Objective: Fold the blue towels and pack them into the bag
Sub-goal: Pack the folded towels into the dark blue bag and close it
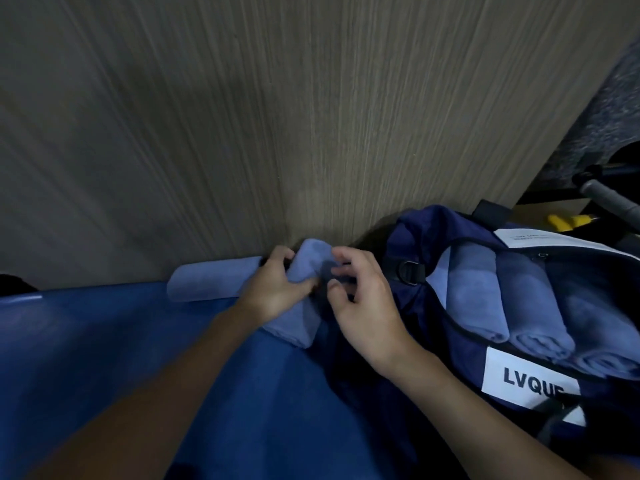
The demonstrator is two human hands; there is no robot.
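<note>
Beside the bag (408, 237), left hand (273, 289) and right hand (363, 303) grip a towel (308, 258).

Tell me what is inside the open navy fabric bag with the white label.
Inside the navy fabric bag, three rolled light-blue towels lie side by side. Whatever lies beneath them is covered, and the bag's right end runs out of frame.

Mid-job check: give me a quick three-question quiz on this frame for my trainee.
1. True or false: the bag is empty.
2. How many rolled towels show inside the bag? A) one B) three C) five
3. Fill in: the left hand grips the held towel; a spare towel lies against the ___ panel.

Key: 1 false; 2 B; 3 wooden.
</note>
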